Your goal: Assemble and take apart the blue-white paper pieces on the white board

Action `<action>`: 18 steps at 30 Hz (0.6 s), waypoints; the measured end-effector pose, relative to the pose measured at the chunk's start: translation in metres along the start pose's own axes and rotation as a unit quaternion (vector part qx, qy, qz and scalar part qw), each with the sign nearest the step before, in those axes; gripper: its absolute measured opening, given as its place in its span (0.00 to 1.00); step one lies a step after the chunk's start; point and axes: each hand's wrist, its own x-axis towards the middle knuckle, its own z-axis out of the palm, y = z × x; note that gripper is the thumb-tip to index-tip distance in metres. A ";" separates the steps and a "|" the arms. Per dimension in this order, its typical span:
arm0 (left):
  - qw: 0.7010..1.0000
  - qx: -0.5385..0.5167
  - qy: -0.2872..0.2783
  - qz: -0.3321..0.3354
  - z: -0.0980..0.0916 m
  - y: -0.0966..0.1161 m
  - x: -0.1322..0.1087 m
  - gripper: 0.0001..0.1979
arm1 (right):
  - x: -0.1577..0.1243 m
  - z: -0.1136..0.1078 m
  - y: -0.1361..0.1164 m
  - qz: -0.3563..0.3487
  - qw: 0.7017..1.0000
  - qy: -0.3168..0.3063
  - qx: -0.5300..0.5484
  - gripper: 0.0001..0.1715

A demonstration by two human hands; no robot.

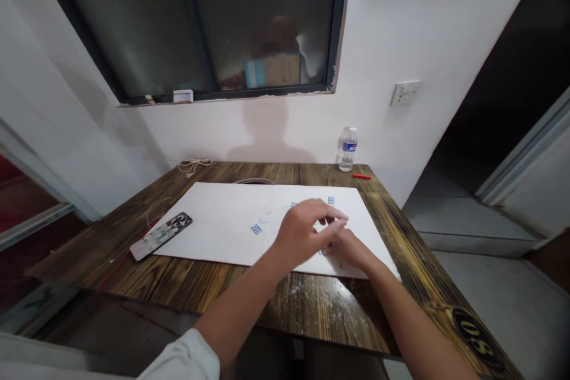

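Over the right part of a white board [222, 208], my left hand [309, 225] is bent at the wrist, its thumb and forefinger tips brought together in a pinch. Anything between those tips is too small to make out. Just below and behind it, my right hand [350, 247] has curled fingers low over the board, partly covered by the left. A small blue piece [321, 252] shows beside the right fingertips; whether they grip it is hidden. Similar blue comb-like pieces lie around: one [256, 229] left of my hands, one [331, 200] beyond them, another [294, 204] partly behind the left hand.
The board lies on a dark wooden table [205, 285]. A patterned phone [162, 236] overlaps its left edge. At the back stand a water bottle [348, 149] and a red stick-like item [362, 176]; a white cable [195, 164] lies back left. Pale specks dot the front edge.
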 end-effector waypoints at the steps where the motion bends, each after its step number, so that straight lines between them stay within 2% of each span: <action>1: 1.000 -0.009 0.013 0.007 -0.005 0.004 0.010 0.08 | 0.000 0.000 0.001 -0.007 1.000 -0.014 0.010 0.07; 3: 0.998 -0.027 0.051 0.009 -0.012 0.011 0.027 0.08 | 0.000 -0.001 0.000 -0.016 0.999 -0.036 0.018 0.10; 5: 0.995 -0.049 0.088 0.003 -0.016 0.015 0.038 0.09 | -0.001 -0.003 -0.002 -0.019 0.999 -0.031 0.030 0.13; 9: 0.988 -0.101 0.116 -0.028 -0.019 0.006 0.049 0.11 | -0.001 -0.006 -0.008 -0.026 0.998 -0.043 0.026 0.12; 13: 0.985 -0.126 0.095 -0.074 -0.017 -0.024 0.059 0.12 | -0.001 -0.009 -0.011 -0.009 0.998 -0.045 0.032 0.09; 17: 0.981 -0.141 0.022 -0.133 -0.012 -0.061 0.066 0.13 | 0.002 -0.009 -0.010 0.013 0.995 -0.050 0.090 0.01; 18: 0.978 -0.141 0.005 -0.152 -0.010 -0.069 0.067 0.13 | 0.004 -0.009 -0.010 0.022 0.992 -0.049 0.113 0.02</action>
